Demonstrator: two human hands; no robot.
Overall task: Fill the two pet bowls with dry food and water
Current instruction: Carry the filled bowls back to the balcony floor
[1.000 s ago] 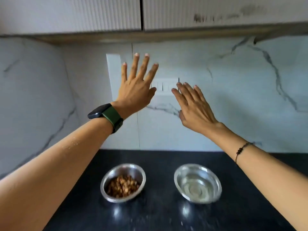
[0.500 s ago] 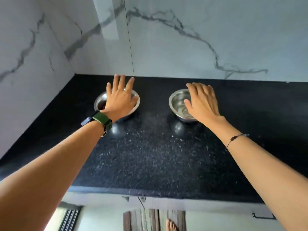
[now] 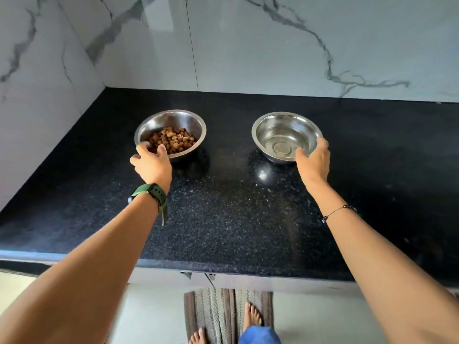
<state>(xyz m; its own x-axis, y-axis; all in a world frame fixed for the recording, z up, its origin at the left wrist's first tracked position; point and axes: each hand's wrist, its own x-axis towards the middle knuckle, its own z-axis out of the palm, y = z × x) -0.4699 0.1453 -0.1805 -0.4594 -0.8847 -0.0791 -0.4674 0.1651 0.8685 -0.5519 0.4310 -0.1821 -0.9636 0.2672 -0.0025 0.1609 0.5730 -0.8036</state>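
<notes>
Hands close on two steel bowls set side by side on a black speckled counter (image 3: 223, 219), both standing back toward the marble wall (image 3: 273, 45) behind the counter. The left hand (image 3: 151, 165) grips the near rim of the food bowl (image 3: 171, 132), thumb hooked inside over the brown kibble (image 3: 171, 141); this bowl sits nearer the wall's corner. The right hand (image 3: 314, 165) holds the near right rim of the water bowl (image 3: 285, 136), fingers curled round the outside, thumb over the lip. Clear water appears to lie shallow in it. Both bowls look filled, and the matched grips suggest the person means to lift them level, probably to carry them off the counter without spilling.
</notes>
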